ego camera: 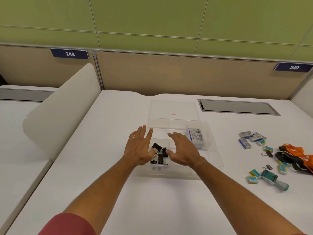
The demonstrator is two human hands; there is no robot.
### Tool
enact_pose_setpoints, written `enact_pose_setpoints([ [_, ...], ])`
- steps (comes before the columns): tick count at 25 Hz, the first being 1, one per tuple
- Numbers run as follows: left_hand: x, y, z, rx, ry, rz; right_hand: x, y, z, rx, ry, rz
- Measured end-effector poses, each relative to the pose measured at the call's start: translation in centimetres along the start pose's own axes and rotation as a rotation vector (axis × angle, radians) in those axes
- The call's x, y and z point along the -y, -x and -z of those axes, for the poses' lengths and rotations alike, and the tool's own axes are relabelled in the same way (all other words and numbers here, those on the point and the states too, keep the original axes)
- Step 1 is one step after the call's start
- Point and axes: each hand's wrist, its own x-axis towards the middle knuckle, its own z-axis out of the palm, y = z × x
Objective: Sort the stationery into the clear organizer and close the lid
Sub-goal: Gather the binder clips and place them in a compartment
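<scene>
The clear organizer (213,150) sits in the middle of the white desk, and its clear lid (159,107) lies flat just behind it. Several black binder clips (159,154) fill its front-left compartment. A white and purple box (197,137) stands in a right compartment. My left hand (140,146) hovers over the organizer's left edge with fingers spread, holding nothing. Over the organizer's middle, my right hand (182,150) hangs palm down with fingers apart, holding nothing. To the right lie loose staple boxes (252,138), small blue-yellow packs (254,175), two binder clips (267,154), a teal stamp (271,179) and an orange lanyard (298,155).
A white curved divider (64,106) rises along the desk's left side. A grey cable hatch (237,107) is set into the desk at the back right. Tan partition panels with number plates 248 and 249 close off the back.
</scene>
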Motion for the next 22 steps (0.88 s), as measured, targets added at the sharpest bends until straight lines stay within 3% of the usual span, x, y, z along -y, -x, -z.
enact_pose_setpoints([
  [12, -8.8, -3.7, -1.9, 0.048, 0.012, -0.154, -7.9, 4.6, 1.5, -0.102, 0.273, -0.209],
  [22, -20.5, -7.0, -4.2, 0.075, 0.024, -0.27, -17.4, 10.0, 5.2, -0.137, 0.268, -0.395],
])
